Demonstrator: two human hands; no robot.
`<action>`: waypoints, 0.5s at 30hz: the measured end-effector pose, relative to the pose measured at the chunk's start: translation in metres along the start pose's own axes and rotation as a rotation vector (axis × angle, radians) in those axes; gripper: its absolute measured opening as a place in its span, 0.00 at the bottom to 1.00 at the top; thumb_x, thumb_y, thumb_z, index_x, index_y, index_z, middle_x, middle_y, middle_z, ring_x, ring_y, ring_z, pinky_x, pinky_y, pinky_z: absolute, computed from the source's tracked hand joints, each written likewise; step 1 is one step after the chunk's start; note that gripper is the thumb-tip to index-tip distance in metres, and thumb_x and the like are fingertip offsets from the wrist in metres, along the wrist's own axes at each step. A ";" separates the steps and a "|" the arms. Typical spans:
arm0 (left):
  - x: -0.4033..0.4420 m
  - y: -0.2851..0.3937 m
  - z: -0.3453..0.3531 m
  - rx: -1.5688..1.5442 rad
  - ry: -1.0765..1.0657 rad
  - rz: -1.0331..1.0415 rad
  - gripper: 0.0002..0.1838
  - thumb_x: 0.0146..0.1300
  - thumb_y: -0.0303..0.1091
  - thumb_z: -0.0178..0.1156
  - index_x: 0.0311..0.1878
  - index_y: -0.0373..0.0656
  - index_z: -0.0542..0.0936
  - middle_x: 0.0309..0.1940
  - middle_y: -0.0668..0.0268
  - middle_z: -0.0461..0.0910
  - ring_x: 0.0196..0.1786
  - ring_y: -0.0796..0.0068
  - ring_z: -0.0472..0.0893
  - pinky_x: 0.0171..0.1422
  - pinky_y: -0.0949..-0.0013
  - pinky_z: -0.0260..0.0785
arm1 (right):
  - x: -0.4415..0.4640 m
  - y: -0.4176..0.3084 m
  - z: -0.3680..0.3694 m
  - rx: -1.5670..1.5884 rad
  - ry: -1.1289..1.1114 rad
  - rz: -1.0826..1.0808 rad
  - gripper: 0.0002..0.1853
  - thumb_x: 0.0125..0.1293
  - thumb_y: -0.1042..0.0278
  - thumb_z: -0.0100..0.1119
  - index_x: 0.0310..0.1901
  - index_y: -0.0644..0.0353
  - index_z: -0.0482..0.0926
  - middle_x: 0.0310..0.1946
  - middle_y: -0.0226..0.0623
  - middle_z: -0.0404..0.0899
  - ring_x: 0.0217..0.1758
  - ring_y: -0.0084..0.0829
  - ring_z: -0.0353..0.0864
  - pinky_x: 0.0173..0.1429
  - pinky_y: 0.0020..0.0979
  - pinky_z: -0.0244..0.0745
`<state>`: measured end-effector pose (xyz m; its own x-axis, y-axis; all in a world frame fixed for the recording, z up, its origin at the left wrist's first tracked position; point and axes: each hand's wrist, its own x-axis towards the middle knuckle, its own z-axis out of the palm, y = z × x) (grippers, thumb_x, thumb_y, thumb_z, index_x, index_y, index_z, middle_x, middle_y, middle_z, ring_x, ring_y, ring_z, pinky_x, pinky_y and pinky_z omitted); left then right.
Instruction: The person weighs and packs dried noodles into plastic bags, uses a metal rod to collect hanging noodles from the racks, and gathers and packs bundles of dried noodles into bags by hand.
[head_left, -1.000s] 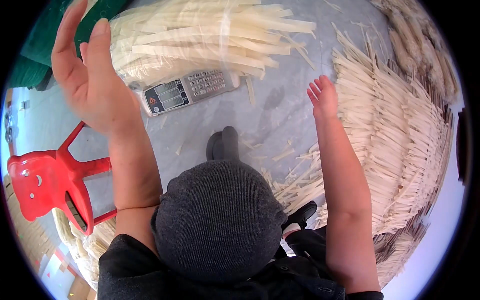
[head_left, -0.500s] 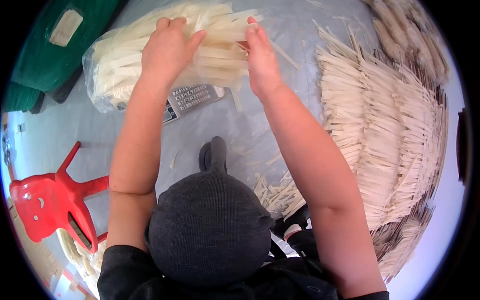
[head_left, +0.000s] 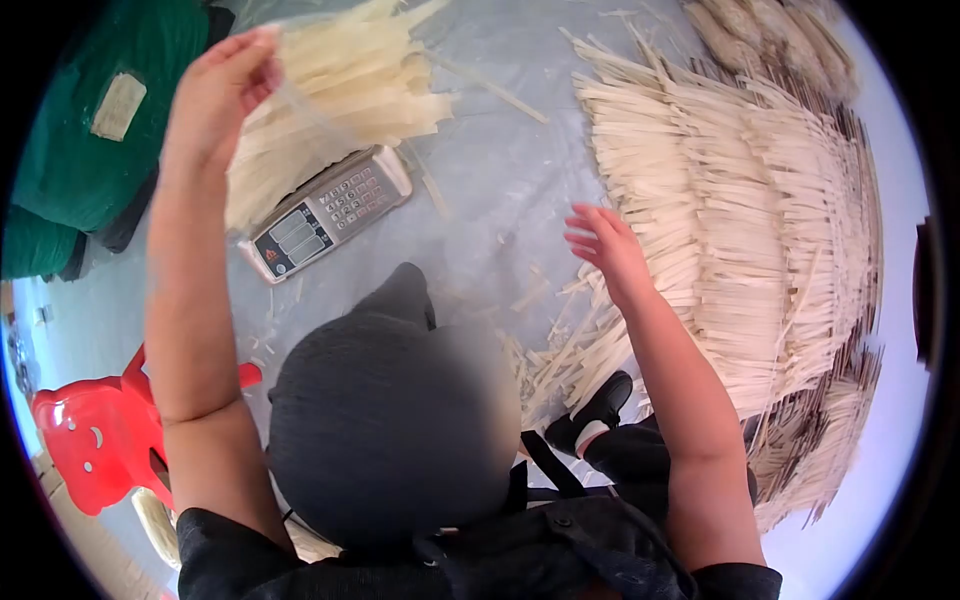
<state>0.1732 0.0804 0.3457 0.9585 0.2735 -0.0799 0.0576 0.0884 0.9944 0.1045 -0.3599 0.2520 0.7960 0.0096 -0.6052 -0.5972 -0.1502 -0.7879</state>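
My left hand (head_left: 220, 95) is raised at the upper left, its thumb and fingers pinched on the edge of a clear plastic bag (head_left: 318, 122); much of the bag is hard to make out. Below and beside that hand, a pile of pale flat strips (head_left: 370, 85) lies on a digital scale (head_left: 335, 215) with a number keypad. My right hand (head_left: 610, 250) hangs in the air with its fingers spread, holding nothing. It is nearest to the wide stacked rows of pale strips (head_left: 740, 240) on the right.
A red stool (head_left: 100, 440) stands at the lower left. Green wrapped bundles (head_left: 120, 150) sit at the upper left, brownish bundles (head_left: 770, 45) at the upper right. Loose strips (head_left: 560, 375) litter the grey floor (head_left: 480, 190) near a black shoe (head_left: 600, 410).
My hands have moved apart: the left out to the left, pulling the plastic; the right off the strips, down and right. More of the scale now shows.
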 end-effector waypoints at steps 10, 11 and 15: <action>-0.134 0.149 0.062 -0.199 -0.353 -0.029 0.15 0.71 0.31 0.55 0.56 0.33 0.77 0.46 0.64 0.82 0.46 0.77 0.81 0.53 0.73 0.75 | -0.102 -0.058 -0.005 0.437 0.100 -0.286 0.25 0.75 0.50 0.49 0.62 0.61 0.72 0.55 0.38 0.79 0.52 0.34 0.81 0.58 0.35 0.76; -0.153 0.151 0.078 -0.233 -0.341 -0.076 0.15 0.71 0.32 0.56 0.55 0.34 0.78 0.44 0.66 0.82 0.44 0.78 0.81 0.52 0.73 0.75 | -0.112 -0.054 -0.009 0.451 0.104 -0.289 0.25 0.75 0.50 0.49 0.62 0.61 0.72 0.55 0.38 0.79 0.52 0.34 0.81 0.58 0.35 0.76; -0.183 0.099 0.118 -0.248 -0.323 -0.337 0.05 0.69 0.31 0.57 0.43 0.41 0.79 0.36 0.69 0.80 0.38 0.78 0.79 0.47 0.71 0.74 | -0.132 -0.041 -0.019 0.669 -0.191 -0.486 0.28 0.74 0.46 0.47 0.64 0.60 0.70 0.57 0.39 0.77 0.57 0.33 0.78 0.63 0.34 0.72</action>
<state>0.0363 -0.0739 0.4665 0.9376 -0.1151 -0.3280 0.3472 0.3552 0.8679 0.0255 -0.3737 0.3664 0.9849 0.0975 -0.1431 -0.1731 0.5295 -0.8305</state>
